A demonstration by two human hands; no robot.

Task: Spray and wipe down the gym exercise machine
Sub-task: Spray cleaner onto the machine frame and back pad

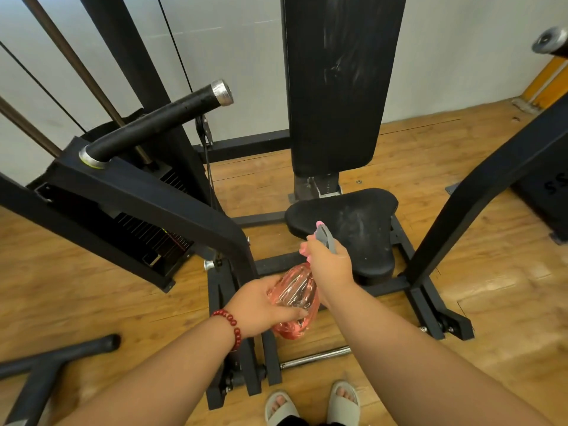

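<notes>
A pink see-through spray bottle [295,298] with a grey trigger head hangs in front of me, its nozzle aimed at the black seat pad [353,229] of the gym machine. My right hand [330,265] grips the neck and trigger. My left hand [261,305], with a red bead bracelet on the wrist, holds the bottle's body from the left. The tall black back pad [338,81] rises behind the seat, both pads streaked with dust or smears. A padded handle [153,121] with a silver end cap juts out at the left. No cloth is in view.
The black machine frame [147,204] slants across the left over the weight stack [147,235]; another black beam [479,192] slants at the right. The base rails lie on the wooden floor [92,296]. My feet in grey slippers [310,404] stand at the bottom edge.
</notes>
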